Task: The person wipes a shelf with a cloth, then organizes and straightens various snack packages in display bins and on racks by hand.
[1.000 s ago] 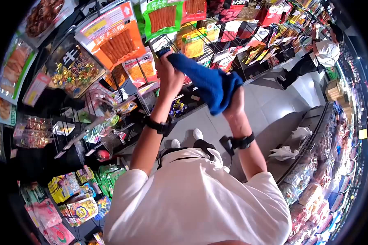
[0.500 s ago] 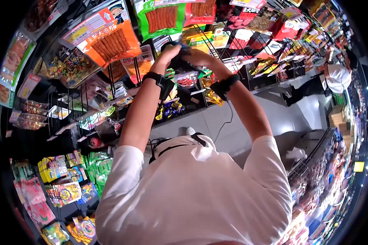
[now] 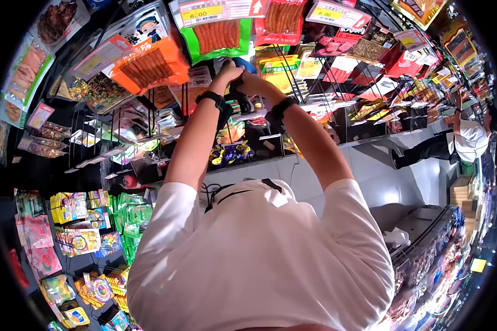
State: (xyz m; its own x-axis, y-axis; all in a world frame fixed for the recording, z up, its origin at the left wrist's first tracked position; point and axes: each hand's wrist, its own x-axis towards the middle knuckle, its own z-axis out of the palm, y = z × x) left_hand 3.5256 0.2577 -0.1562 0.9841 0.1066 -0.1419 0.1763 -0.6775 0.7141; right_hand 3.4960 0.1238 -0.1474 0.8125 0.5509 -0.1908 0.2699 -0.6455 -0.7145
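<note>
My left hand [image 3: 229, 71] is closed at the end of my outstretched arm, just below a green-edged sausage pack [image 3: 217, 38]. Close beside it on the right, my right hand [image 3: 253, 85] is closed too. Both grip a blue cloth [image 3: 246, 65], of which only a small part shows behind the hands. A dark piece [image 3: 237, 99] hangs between the wrists; whether it belongs to the cloth cannot be made out. Each wrist wears a black band.
Hooks with snack packs surround the hands, among them an orange sausage pack [image 3: 152, 69]. Wrapped sweets [image 3: 231, 154] lie on a low shelf. At the right, a person [image 3: 469, 138] stands by the shelves. A display case [image 3: 419, 223] is at the lower right.
The stretched blue cloth has gone mostly out of sight behind my hands, which have come together and moved forward toward the racks. The other person appears farther right.
</note>
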